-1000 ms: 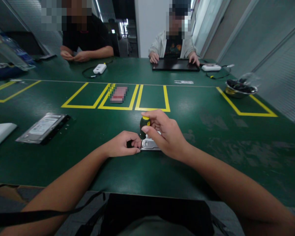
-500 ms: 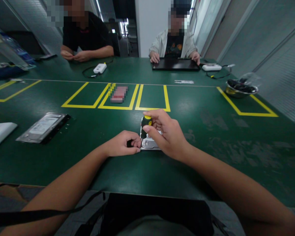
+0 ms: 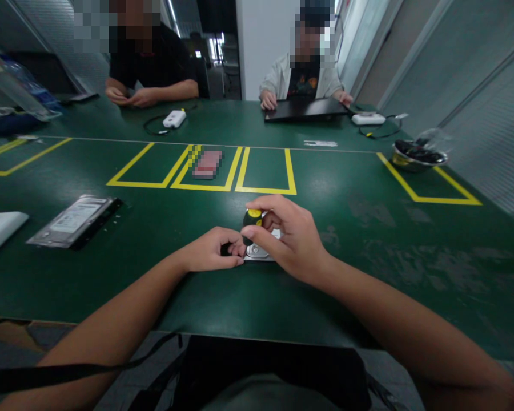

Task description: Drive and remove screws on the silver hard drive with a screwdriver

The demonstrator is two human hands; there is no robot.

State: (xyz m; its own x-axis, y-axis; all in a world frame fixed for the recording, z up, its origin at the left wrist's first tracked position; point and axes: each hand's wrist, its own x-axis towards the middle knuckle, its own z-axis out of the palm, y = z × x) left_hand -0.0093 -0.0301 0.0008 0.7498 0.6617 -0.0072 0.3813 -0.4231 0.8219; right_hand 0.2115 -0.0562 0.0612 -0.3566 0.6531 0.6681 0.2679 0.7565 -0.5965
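My right hand [image 3: 291, 240] is closed around the black and yellow handle of a screwdriver [image 3: 252, 220]. The handle stands nearly upright over the left side of a silver hard drive [image 3: 261, 252]; the shaft and tip are hidden. Most of the drive is covered by my right hand. My left hand [image 3: 218, 249] has curled fingers at the drive's left edge, its thumb resting low beside the near corner, and appears to hold the drive there.
Left on the green table [image 3: 175, 302] lies another hard drive [image 3: 75, 220] with small screws [image 3: 111, 222] beside it. A white object [image 3: 0, 231] is farther left. A metal bowl [image 3: 420, 157] of dark items sits right. Two people are across, one holding a black panel [image 3: 306, 110].
My right hand and the screwdriver handle have shifted slightly lower, and the handle tilts more toward me. My left hand stays put. Across the table, the black panel's right side has been raised.
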